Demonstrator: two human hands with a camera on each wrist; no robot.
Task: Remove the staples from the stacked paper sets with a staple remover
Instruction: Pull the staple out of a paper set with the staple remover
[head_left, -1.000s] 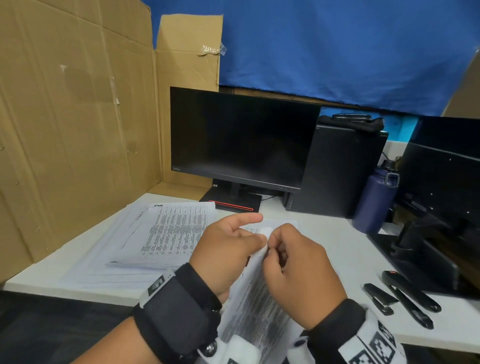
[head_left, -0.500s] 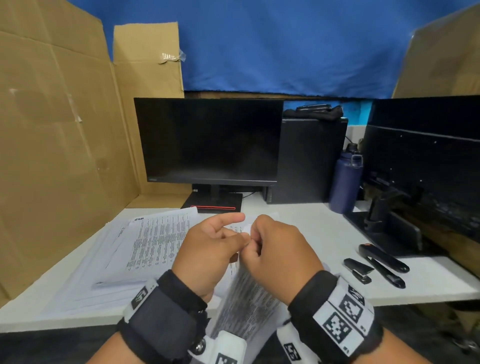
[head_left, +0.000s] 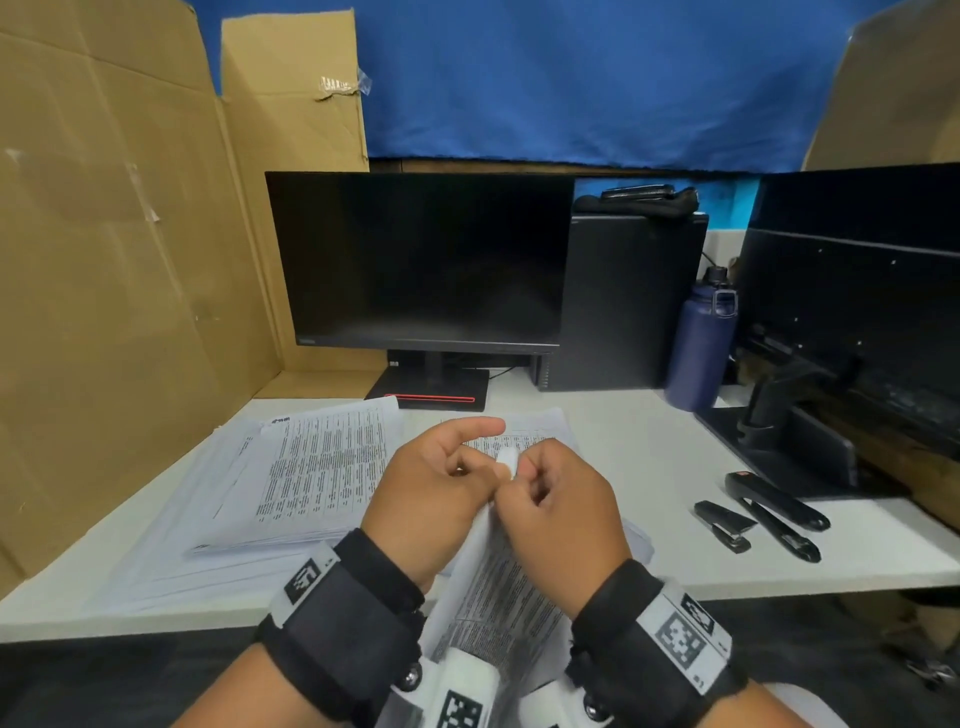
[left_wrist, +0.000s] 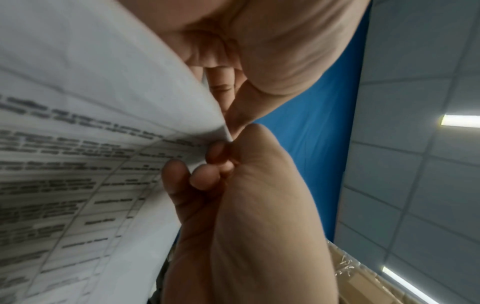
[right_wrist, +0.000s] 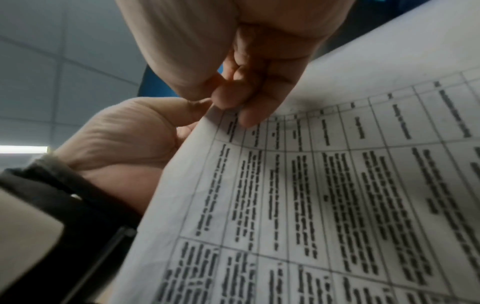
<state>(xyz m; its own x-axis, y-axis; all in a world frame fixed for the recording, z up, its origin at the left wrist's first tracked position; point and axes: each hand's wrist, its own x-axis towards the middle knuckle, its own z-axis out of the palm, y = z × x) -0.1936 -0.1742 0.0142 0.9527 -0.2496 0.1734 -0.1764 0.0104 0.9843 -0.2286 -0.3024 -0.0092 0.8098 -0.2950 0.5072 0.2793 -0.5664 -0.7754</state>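
Observation:
Both hands hold a printed paper set (head_left: 498, 587) up off the desk by its top corner. My left hand (head_left: 483, 457) pinches the corner with thumb and curled fingers, its index finger (head_left: 478, 428) sticking out straight. My right hand (head_left: 524, 473) pinches the same corner (right_wrist: 221, 111) from the other side. In the left wrist view the left hand's fingertips (left_wrist: 215, 152) press on the sheet's edge (left_wrist: 226, 131). No staple shows. A small black tool (head_left: 722, 525), likely the staple remover, lies untouched on the desk to the right. More paper stacks (head_left: 311, 478) lie at the left.
A long black stapler (head_left: 774, 509) lies beside the small tool. A monitor (head_left: 421, 260), a black computer case (head_left: 623, 301) and a blue bottle (head_left: 698, 343) stand at the back. A second monitor (head_left: 857, 291) stands at right. Cardboard walls (head_left: 104, 260) close the left.
Both hands keep pinching the raised paper corner, shifting only slightly. The head view has swung right, bringing the right monitor further into view.

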